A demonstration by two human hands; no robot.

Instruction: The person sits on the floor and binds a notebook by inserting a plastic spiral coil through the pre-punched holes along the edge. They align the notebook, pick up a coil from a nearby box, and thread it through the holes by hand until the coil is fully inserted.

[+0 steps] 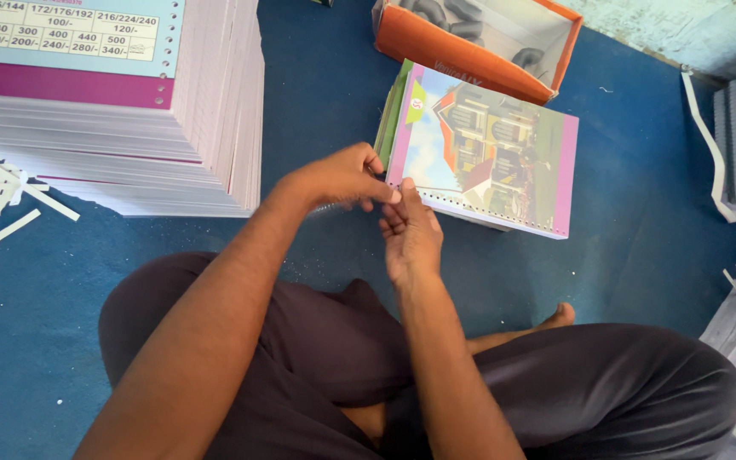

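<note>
While the person sits cross-legged on a blue floor [641, 255], both hands meet at the near left corner of a notebook [487, 149]. Its punched long edge faces the person, running left to lower right; its cover shows a house. The left hand [342, 179] and right hand [411, 234] pinch fingertips together around something too small to make out. One orange box [462, 51] lies beyond the notebook; one tall stack of punched sheets [129, 111] stands at left.

bare forearms, dark brown trousers [589, 383], bare foot [560, 316]
</note>
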